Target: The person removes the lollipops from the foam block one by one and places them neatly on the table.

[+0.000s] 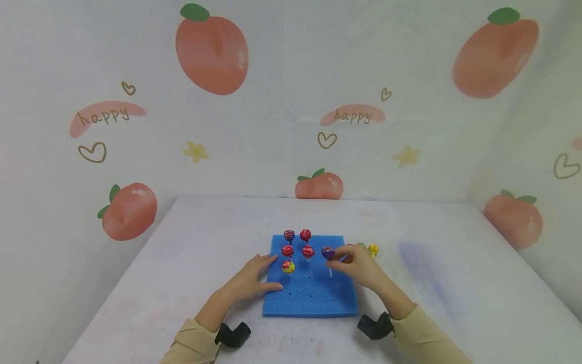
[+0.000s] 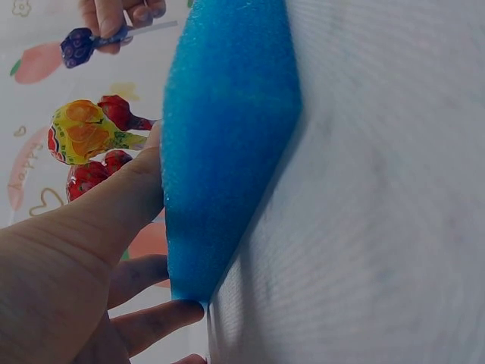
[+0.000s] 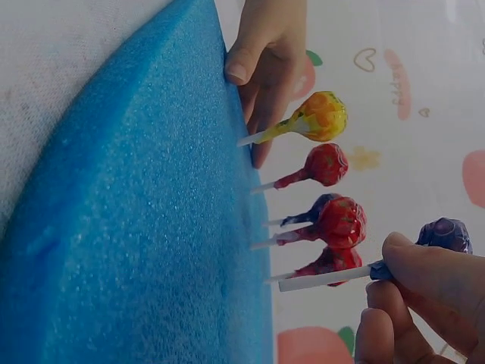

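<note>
My right hand (image 1: 361, 266) pinches a purple-wrapped lollipop (image 1: 327, 252) just below its candy head, over the right part of a blue foam board (image 1: 313, 305). In the right wrist view the bare end of its white stick (image 3: 326, 280) points toward the foam. My left hand (image 1: 247, 279) rests against the board's left side, thumb on the near left part and fingers spread along the edge. Standing in the board are a yellow-and-red lollipop (image 1: 288, 267), several red ones, including a red lollipop (image 1: 308, 252), and a dark purple lollipop (image 1: 289, 235) at the back left.
Small holes (image 1: 311, 296) dot the near part of the foam. Beyond my right hand, a yellow lollipop (image 1: 374, 249) and a green lollipop (image 1: 361, 245) lie on the white table (image 1: 204, 227), with a bit of red beside them. A fruit-printed white curtain (image 1: 282, 60) hangs behind.
</note>
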Demonstrator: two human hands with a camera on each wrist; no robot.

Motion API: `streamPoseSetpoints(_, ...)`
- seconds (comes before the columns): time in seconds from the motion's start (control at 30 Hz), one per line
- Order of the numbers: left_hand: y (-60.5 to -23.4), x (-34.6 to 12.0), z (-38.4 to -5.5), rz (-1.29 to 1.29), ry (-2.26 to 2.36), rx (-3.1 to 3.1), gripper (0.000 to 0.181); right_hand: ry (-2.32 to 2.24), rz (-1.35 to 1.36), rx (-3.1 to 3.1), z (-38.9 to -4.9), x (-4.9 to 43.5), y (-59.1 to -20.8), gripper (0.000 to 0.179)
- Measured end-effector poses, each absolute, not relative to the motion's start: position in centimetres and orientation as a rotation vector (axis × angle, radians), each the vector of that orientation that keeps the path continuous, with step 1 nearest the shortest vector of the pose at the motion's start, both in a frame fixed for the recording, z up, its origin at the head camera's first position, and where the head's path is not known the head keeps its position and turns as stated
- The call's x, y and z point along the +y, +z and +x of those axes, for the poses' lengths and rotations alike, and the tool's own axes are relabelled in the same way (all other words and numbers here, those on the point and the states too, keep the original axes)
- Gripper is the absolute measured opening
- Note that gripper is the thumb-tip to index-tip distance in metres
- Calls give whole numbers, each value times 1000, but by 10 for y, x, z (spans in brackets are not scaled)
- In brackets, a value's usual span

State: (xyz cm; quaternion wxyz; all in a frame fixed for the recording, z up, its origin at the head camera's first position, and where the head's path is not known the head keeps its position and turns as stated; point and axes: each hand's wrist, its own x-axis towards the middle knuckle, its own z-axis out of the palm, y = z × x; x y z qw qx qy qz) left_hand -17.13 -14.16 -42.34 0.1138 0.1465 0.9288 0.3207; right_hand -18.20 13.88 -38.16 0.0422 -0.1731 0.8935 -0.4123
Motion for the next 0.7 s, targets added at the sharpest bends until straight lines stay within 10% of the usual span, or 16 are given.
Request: streamPoseSetpoints(0.7,-423,-142,-170,414,933,2732,78,-1281,-443,2752,-182,149,-383,15)
